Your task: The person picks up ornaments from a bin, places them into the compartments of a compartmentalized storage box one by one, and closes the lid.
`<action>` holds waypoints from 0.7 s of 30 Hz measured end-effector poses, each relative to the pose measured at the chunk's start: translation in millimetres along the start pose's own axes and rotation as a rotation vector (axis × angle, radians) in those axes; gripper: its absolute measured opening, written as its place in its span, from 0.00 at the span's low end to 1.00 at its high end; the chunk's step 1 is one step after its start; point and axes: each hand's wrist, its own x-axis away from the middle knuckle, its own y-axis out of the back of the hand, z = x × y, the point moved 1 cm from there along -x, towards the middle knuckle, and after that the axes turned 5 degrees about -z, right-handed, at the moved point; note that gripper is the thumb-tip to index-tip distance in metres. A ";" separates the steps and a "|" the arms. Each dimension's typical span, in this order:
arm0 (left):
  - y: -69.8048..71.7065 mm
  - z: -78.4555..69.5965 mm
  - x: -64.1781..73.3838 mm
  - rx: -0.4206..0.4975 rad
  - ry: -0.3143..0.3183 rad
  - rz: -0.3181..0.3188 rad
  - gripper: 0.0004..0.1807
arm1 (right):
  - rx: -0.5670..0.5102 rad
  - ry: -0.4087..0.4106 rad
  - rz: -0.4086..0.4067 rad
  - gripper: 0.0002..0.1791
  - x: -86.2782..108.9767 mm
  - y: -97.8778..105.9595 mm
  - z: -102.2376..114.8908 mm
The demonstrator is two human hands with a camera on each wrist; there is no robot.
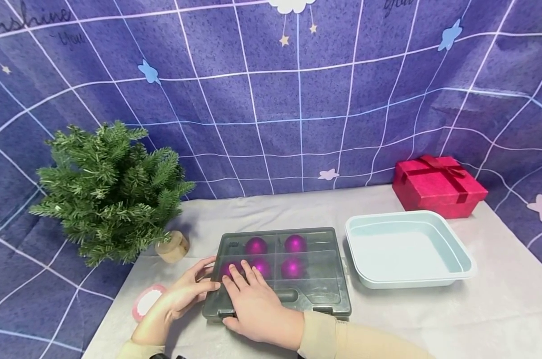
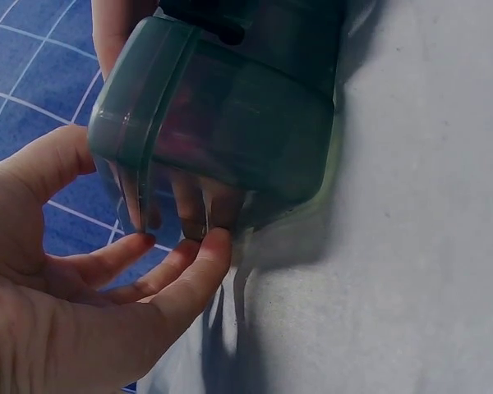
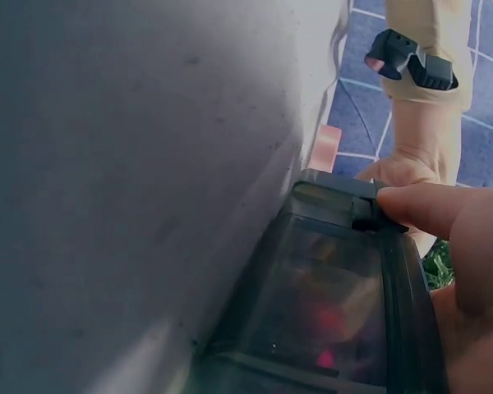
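A dark translucent plastic storage case (image 1: 317, 286), lid down, lies on the table with several shiny magenta balls (image 1: 295, 243) showing in its compartments. My left hand (image 1: 185, 294) touches the case's left side, thumb at the lid edge and fingers along the side wall; the left wrist view shows these fingers (image 2: 201, 267) at the wall. My right hand (image 1: 257, 306) lies across the lid's left part, fingers spread and straight. Its thumb (image 3: 415, 205) touches the front edge close to a latch (image 3: 366, 215) in the right wrist view. Another latch (image 1: 323, 310) sits farther right.
A pale blue tray (image 1: 410, 283) stands right of the case, with a red gift box (image 1: 437, 187) behind it. At the left are a small artificial tree (image 1: 109, 194) on a wooden base (image 1: 174, 247) and a pink-edged roll (image 1: 138, 306). A patterned blue cloth (image 1: 271, 99) hangs behind.
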 end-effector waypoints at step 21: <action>2.1 -3.7 -2.6 -0.021 0.030 0.004 0.47 | -0.129 0.107 0.069 0.36 11.5 21.3 -20.3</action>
